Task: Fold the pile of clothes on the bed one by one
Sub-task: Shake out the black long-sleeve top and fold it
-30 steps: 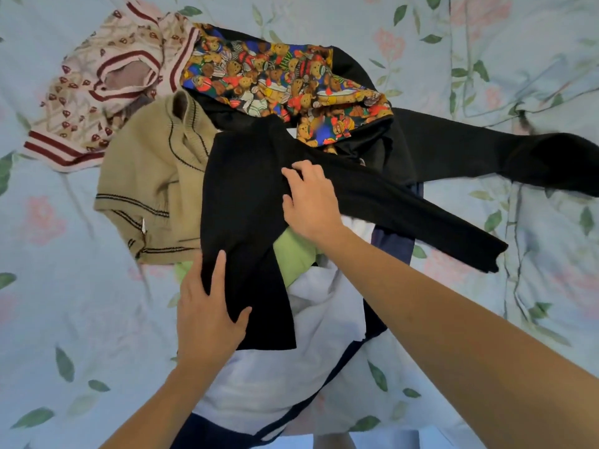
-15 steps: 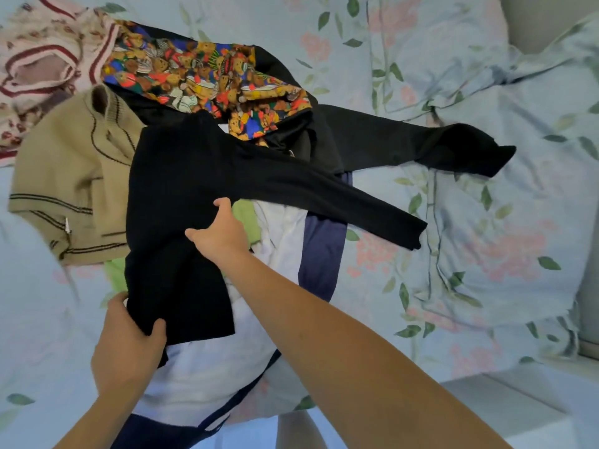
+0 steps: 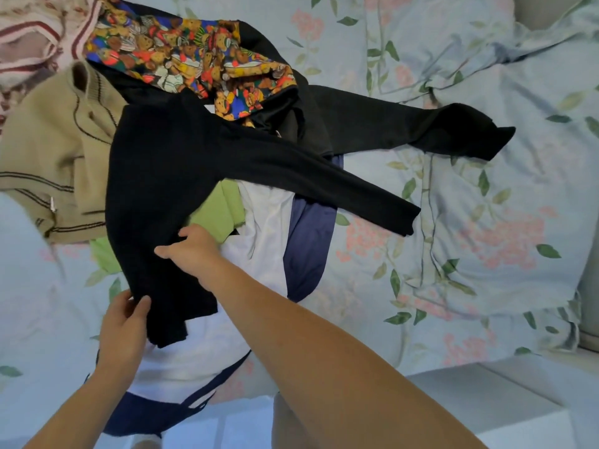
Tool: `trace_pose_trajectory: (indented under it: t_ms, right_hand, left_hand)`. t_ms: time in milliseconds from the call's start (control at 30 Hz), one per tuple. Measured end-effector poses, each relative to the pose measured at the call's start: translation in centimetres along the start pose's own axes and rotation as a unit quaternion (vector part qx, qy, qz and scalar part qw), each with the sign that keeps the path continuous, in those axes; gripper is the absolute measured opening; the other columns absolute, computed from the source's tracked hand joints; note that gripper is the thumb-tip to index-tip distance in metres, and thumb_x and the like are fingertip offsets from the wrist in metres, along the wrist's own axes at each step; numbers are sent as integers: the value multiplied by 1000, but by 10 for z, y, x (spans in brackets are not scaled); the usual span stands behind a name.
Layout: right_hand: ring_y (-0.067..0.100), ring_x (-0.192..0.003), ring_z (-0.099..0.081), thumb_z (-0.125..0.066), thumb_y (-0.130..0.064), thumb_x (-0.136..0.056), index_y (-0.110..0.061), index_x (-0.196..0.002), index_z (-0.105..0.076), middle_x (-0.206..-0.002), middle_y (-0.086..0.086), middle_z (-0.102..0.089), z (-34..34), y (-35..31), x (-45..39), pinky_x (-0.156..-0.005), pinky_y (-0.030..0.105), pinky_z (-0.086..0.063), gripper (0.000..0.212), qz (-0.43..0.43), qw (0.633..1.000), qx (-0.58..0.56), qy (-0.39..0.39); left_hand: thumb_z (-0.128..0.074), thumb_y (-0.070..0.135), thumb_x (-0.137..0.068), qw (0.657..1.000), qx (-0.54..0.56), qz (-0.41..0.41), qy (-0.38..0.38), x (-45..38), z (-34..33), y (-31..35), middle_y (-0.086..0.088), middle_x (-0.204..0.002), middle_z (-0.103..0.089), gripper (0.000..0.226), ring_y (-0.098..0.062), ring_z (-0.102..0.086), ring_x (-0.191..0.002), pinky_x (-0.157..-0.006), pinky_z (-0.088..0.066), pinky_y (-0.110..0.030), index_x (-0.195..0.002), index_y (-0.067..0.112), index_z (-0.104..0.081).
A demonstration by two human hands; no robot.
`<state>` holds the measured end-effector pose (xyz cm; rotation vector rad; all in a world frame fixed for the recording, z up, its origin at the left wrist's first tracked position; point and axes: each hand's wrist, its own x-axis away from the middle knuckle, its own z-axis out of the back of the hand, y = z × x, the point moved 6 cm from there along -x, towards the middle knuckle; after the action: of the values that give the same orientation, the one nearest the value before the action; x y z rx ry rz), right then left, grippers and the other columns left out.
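Note:
A black long-sleeved top (image 3: 168, 176) lies on top of the pile, one sleeve stretched out to the right. My left hand (image 3: 121, 328) pinches its lower hem near the bed's front. My right hand (image 3: 191, 251) grips the top's right edge at mid-body. Under it lie a white and navy garment (image 3: 265, 222), a green piece (image 3: 223, 209), a tan knit sweater (image 3: 55, 150), a bear-print cloth (image 3: 194, 59) and a pink patterned sweater (image 3: 29, 34). A second black sleeve (image 3: 421, 131) reaches far right.
The bed carries a pale blue floral sheet (image 3: 470, 238), rumpled at the right. The bed's front edge (image 3: 486, 361) runs along the lower right, with a pale floor below it. My knee shows at the bottom centre.
My right hand slid down the black top from its chest to its side edge and took hold. My left hand closed on the hem. The view shifted right.

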<state>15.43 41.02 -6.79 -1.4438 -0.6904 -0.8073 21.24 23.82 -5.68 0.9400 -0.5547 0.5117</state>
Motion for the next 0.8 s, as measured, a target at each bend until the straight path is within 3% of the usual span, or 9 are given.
trace_pose_trajectory:
  t_ms: [67, 167, 300, 367, 433, 500, 600, 733, 800]
  right_hand:
    - [32, -128, -58, -77, -20, -93, -8, -145, -48, -139, 14, -59, -3, 5, -5, -106, 43, -50, 61, 11, 999, 7, 36]
    - [28, -112, -62, -76, -16, -91, -13, -127, -48, -123, 9, -62, -8, 10, -3, -95, 41, -54, 46, 43, 993, 28, 109]
    - [25, -111, -64, -77, -22, -91, -14, -127, -54, -114, 4, -65, -24, 14, -2, -100, 44, -54, 43, 21, 994, -34, 99]
    - [27, -112, -66, -79, -29, -90, -14, -123, -60, -119, 7, -68, -35, 14, -2, -102, 48, -55, 41, 15, 995, -27, 90]
    - [30, -103, -69, -81, -31, -88, -13, -107, -62, -108, 9, -71, -47, 16, -6, -95, 51, -58, 33, 18, 996, 1, 93]
    - [31, -95, -69, -80, -31, -88, -12, -101, -61, -105, 9, -69, -55, 19, -8, -83, 52, -62, 30, 16, 994, 11, 106]
    - [30, -105, -64, -71, -28, -97, -12, -122, -60, -123, 7, -63, -64, 20, -1, -72, 41, -65, 32, -20, 993, -50, 104]
    - [28, -118, -63, -71, -33, -96, -13, -133, -60, -129, 4, -66, -65, 20, 4, -102, 47, -54, 43, 6, 996, -12, 86]
    - [27, -122, -61, -70, -31, -96, -15, -138, -57, -133, 3, -65, -63, 18, 9, -106, 46, -51, 47, 26, 997, -1, 73]
  left_hand:
    - [-50, 26, -108, 1000, 5, -2, -20, -5, 5, 2, -13, -102, -67, 23, -33, -62, -96, -84, -48, -44, -109, 8, -63]
    - [-52, 24, -107, 999, 16, -18, -34, -16, 18, 4, -22, -88, -58, 31, -39, -54, -81, -73, -44, -43, -87, 1, -53]
    - [-51, 22, -107, 990, 117, 6, -72, -20, 29, 5, -14, -89, -53, 31, -27, -49, -85, -78, -41, -44, -90, -3, -44]
    - [-49, 24, -107, 982, 163, 29, -89, -18, 32, 6, -11, -96, -60, 22, -23, -57, -90, -87, -47, -43, -94, 6, -54]
    - [-48, 26, -103, 976, 187, 53, -97, -17, 34, 5, -9, -95, -67, 22, -16, -64, -91, -90, -51, -38, -99, 9, -61]
    - [-48, 25, -102, 977, 181, 56, -101, -19, 37, 2, -10, -94, -71, 24, -18, -68, -91, -90, -55, -38, -97, 7, -62]
    - [-52, 22, -107, 981, 139, 41, -127, -27, 42, -4, -21, -110, -69, 18, -35, -70, -100, -94, -57, -50, -112, 6, -57]
    - [-57, 17, -104, 979, 93, 67, -169, -37, 37, -11, -23, -109, -71, 16, -37, -71, -101, -94, -58, -49, -118, 11, -59]
    - [-55, 16, -104, 981, 48, 50, -183, -42, 34, -10, -23, -103, -71, 16, -35, -69, -93, -87, -56, -46, -113, 7, -65]
